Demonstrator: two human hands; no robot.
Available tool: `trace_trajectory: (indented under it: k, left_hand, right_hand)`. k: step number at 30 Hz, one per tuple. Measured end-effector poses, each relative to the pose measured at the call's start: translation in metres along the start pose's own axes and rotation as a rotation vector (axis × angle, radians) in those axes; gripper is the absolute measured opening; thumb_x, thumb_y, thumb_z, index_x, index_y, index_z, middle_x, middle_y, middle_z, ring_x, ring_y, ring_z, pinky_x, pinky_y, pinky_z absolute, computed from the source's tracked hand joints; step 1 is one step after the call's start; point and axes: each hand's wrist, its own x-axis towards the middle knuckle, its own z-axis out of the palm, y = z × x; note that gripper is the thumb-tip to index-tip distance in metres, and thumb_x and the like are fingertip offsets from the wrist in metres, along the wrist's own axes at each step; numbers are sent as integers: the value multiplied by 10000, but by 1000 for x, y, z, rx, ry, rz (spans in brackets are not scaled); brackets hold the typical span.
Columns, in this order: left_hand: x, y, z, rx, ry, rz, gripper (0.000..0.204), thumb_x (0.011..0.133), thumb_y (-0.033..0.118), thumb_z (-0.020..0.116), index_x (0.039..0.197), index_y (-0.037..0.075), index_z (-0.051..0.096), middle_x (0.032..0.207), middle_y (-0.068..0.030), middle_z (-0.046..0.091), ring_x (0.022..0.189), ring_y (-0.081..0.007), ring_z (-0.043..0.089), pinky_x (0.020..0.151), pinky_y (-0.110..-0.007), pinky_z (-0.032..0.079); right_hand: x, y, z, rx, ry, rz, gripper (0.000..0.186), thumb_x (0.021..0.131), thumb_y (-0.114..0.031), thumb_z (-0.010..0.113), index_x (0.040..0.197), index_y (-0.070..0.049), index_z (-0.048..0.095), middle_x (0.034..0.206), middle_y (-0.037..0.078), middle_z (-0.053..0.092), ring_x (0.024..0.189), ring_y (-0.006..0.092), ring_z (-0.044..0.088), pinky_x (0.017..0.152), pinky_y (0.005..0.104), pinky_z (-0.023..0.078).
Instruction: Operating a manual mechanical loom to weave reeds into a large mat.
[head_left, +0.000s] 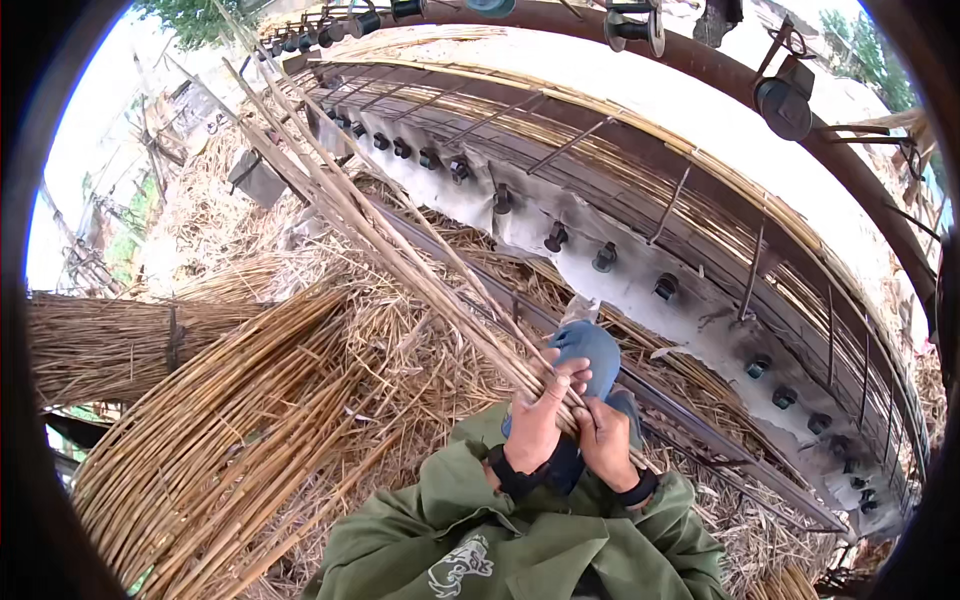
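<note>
A loose bunch of long, dry reed stalks slants from the upper left down to my lap. My left hand is closed around its lower part, thumb lying along the stalks. Close beside it, my right hand grips the same stalks near their lower ends, fingers curled inward. The hands partly hide the butt ends; a bit of stalk shows past my right wrist. Both wrists have black bands, and my green sleeves come in from below. A blue-clad knee is just beyond the hands.
A large pile of reeds lies at the left, beside a tied reed bundle. Loose straw covers the ground. To the right runs a long metal frame with a row of dark spools; more spools hang from a curved pipe overhead.
</note>
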Motion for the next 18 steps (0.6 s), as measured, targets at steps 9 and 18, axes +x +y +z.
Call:
trace_trajectory:
  k: [9, 18]
  left_hand:
    - [-15, -7, 7, 126, 26, 75, 173, 936, 136, 468, 1059, 15, 467, 990, -185, 604, 884, -264, 610, 793, -388, 494]
    - [-12, 9, 48, 370, -69, 138, 268, 964, 280, 430, 783, 84, 417, 629, 1, 300, 552, -103, 283, 563, -279, 329]
  right_hand:
    - [-4, -9, -23, -213, 163, -203, 157, 738, -31, 621, 885, -33, 563, 689, 123, 565, 622, 306, 566, 530, 379, 452]
    - [-50, 26, -136, -462, 227, -373, 178, 693, -155, 573, 812, -36, 513, 663, 91, 483, 667, 283, 542, 553, 384, 458]
